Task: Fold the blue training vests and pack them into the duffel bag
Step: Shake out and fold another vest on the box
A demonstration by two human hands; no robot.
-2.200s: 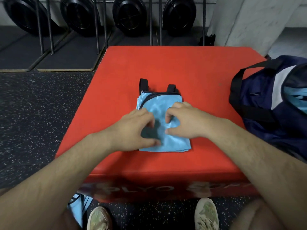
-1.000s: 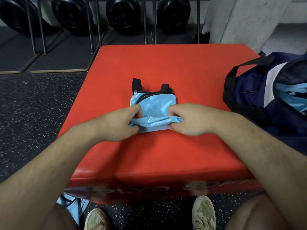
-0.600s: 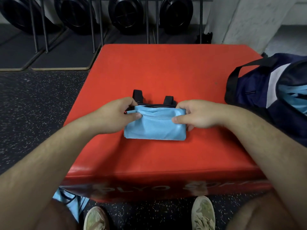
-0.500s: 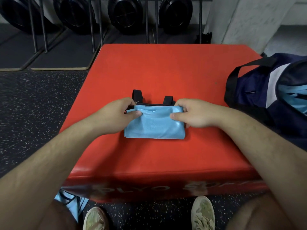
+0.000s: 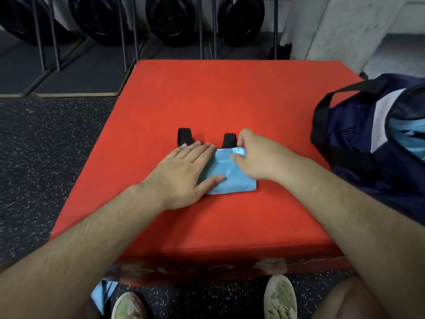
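At the nearest edge two pale shoes point(image 5: 280, 295) are seen on the speckled floor, with a scrap of light blue fabric point(image 5: 103, 293) beside the left one, possibly another vest. Above them the red padded bench point(image 5: 230, 100) is reached across by both forearms. On it, slightly towards the near side, the folded blue training vest point(image 5: 230, 180) lies as a small flat packet. The step in hand is judged to be the flattening and squaring of this packet before it is lifted. It is done well if the layers are pinned under a flat palm while the loose far edge is drawn taut and lined up, and if air is pressed out towards the fold so that the slippery cloth does not spring open. The left grip point(image 5: 181, 173) is spread wide, its fingers straight and laid flat on the left part of the packet, with nothing enclosed. The right grip point(image 5: 257, 157) is curled, and the far right corner of the packet appears to be pinched between thumb and fingers. Just beyond, two black straps point(image 5: 184, 135) project from under the packet. To the right the navy duffel bag point(image 5: 358, 139) lies open, with light blue cloth point(image 5: 407, 134) already inside. Farthest off, black weight plates point(image 5: 170, 17) are racked against the wall.
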